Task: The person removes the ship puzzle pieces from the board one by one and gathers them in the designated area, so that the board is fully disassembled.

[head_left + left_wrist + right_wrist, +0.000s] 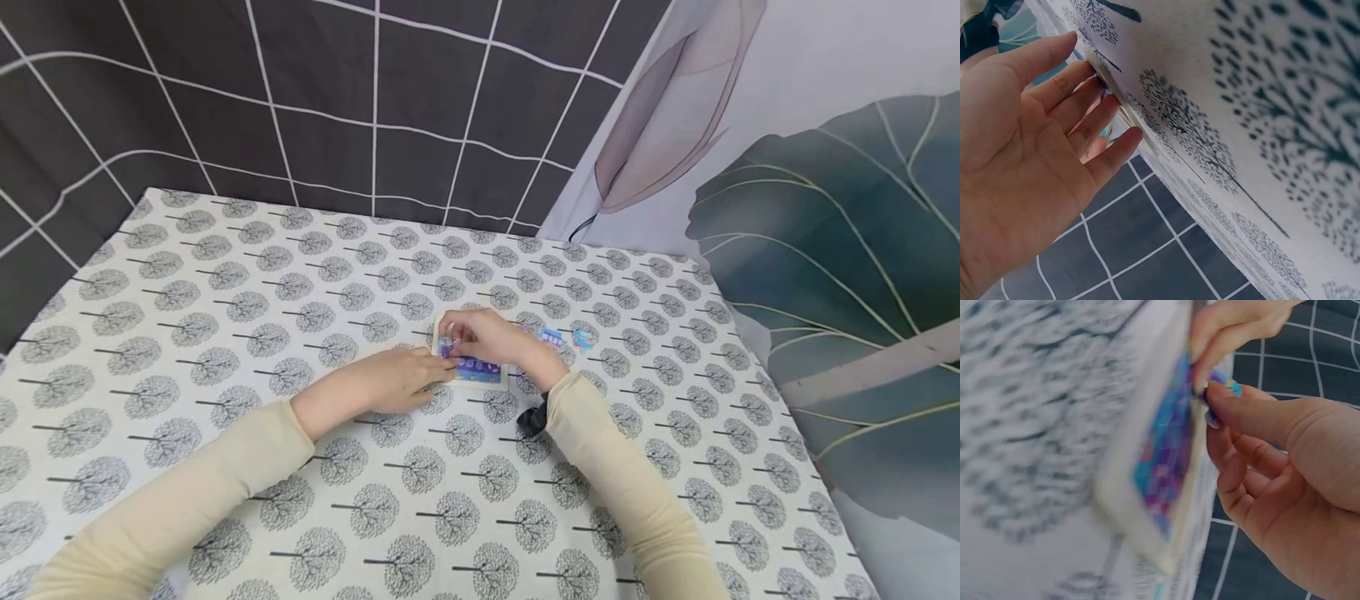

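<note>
A small pale-rimmed puzzle board (480, 384) with a purple and blue picture lies flat on the cloth. My left hand (386, 382) rests at its left side, fingers extended; in the left wrist view the fingertips (1109, 103) touch the board's edge. Above the board's upper left part, my right hand (491, 337) pinches a small purple and blue puzzle piece (1212, 417) between thumb and fingers. Most of that piece is hidden by the fingers, so its shape cannot be told. The right wrist view is blurred around the board.
Two loose colourful pieces, one purple and blue (551, 337) and one light blue with orange (584, 337), lie right of the board. A tree-patterned tablecloth (457, 521) covers the table. Behind hangs a dark gridded curtain (315, 100). A black band (532, 419) is on the right wrist.
</note>
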`<action>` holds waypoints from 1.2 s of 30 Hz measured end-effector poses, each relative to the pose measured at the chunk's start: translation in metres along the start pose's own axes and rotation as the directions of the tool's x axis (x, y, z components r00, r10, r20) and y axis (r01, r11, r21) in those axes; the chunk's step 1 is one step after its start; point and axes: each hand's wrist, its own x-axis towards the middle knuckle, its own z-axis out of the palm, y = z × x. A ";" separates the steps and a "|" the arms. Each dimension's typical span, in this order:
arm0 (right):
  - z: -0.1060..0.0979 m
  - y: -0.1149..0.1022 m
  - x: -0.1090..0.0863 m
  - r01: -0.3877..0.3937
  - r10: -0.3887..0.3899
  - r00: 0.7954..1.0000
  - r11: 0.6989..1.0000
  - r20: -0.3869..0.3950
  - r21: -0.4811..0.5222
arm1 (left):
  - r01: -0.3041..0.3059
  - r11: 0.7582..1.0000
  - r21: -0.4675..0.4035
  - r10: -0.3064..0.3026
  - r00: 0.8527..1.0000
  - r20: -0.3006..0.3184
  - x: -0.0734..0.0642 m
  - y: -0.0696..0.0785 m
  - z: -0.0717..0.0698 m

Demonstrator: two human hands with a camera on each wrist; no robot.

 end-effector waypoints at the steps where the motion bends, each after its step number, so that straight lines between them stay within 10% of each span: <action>1: -0.001 0.000 -0.001 0.012 -0.012 1.000 1.000 -0.005 0.005 | -0.003 1.000 0.000 0.003 1.000 -0.003 0.000 0.000 0.001; 36: -0.006 0.022 -0.060 0.078 -0.050 0.944 0.994 -0.326 0.071 | 0.027 0.998 -0.054 -0.025 0.999 0.030 0.001 0.002 -0.004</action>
